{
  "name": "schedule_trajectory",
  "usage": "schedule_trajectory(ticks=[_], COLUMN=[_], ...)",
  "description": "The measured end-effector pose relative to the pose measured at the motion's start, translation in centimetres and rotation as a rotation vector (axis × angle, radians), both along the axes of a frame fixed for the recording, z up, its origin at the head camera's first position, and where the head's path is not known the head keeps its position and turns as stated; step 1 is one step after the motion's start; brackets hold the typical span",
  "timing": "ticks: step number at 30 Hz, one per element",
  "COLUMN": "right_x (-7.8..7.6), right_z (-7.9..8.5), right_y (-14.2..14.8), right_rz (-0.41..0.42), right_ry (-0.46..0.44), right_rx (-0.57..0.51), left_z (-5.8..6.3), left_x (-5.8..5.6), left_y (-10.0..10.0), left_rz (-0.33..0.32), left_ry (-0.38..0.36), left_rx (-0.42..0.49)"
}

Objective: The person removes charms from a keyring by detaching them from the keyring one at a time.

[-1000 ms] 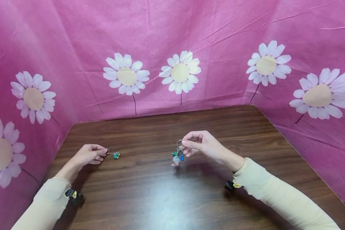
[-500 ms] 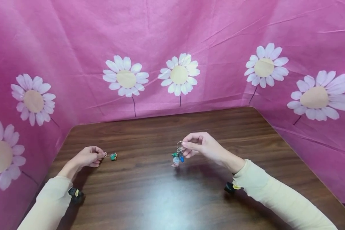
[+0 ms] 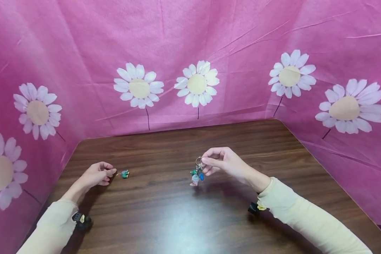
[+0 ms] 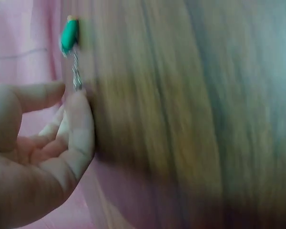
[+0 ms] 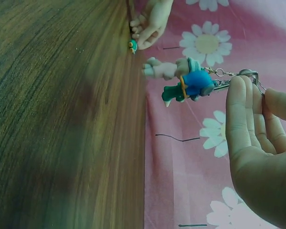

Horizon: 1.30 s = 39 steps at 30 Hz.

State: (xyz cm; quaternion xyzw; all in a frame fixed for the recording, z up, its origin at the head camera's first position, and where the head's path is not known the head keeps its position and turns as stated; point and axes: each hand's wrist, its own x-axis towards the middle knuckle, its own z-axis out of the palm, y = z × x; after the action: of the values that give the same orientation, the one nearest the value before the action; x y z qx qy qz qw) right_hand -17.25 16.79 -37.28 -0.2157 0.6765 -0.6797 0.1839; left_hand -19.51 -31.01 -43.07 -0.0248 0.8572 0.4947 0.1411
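A keychain with a small green figure (image 3: 125, 174) lies by the fingertips of my left hand (image 3: 96, 173), which pinches its ring end. In the left wrist view its short metal chain (image 4: 76, 71) runs from the fingertips to the green figure; the ring is mostly hidden. My right hand (image 3: 225, 160) pinches a metal ring (image 3: 199, 161) between thumb and fingers. From it hang several small charms: a green one, a blue one (image 3: 201, 176) and a pale pink-and-white one (image 3: 195, 180). The right wrist view shows the blue charm (image 5: 198, 83) on a green figure.
The brown wood-grain table (image 3: 152, 211) has rounded far corners. A pink cloth (image 3: 235, 35) printed with white daisies stands behind it and along both sides. A black wrist camera (image 3: 253, 207) is strapped at each cuff.
My left hand has drawn the green-figure keychain slightly to the left. My right hand holds the charm bunch in nearly the same place. The head view has tilted slightly.
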Motion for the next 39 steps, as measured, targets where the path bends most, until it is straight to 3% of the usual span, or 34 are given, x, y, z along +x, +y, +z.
schedule_trajectory(ticks=[4,10,13,18,22,25,29,39], right_x=[-0.2,-0.6,-0.7,-0.7,-0.7,-0.8,-0.9,-1.3], right_z=[-0.1,-0.2,-0.3,-0.1,0.1,0.1,0.0,0.1], right_y=[-0.2,-1.0,-1.2,-1.2,-1.3,-1.6,-1.9,-2.0], right_rz=[0.006,0.003,0.002,0.005,0.016,0.029,0.046,0.051], right_ry=[-0.002,0.005,-0.008,-0.03,-0.033,-0.034,-0.031,-0.027], right_rx=[0.001,-0.013,-0.029,-0.036,-0.066,-0.094,-0.107,-0.105], left_z=[1.3,4.4,5.6,7.1,7.4,7.3,6.9,6.5], left_x=[0.3,0.6,1.1,2.0,2.3,2.4,2.5,2.2], left_y=[3.3,10.3,13.6,18.5,21.0,21.8,22.0,21.9], left_rz=[-0.048,-0.309,-0.416,-0.509,-0.533,-0.498,-0.457,-0.458], left_ry=[0.091,0.146,0.19,0.311,0.348,0.355,0.342,0.359], left_rx=[0.075,0.201,0.203,0.159,0.23,0.271,0.303,0.331])
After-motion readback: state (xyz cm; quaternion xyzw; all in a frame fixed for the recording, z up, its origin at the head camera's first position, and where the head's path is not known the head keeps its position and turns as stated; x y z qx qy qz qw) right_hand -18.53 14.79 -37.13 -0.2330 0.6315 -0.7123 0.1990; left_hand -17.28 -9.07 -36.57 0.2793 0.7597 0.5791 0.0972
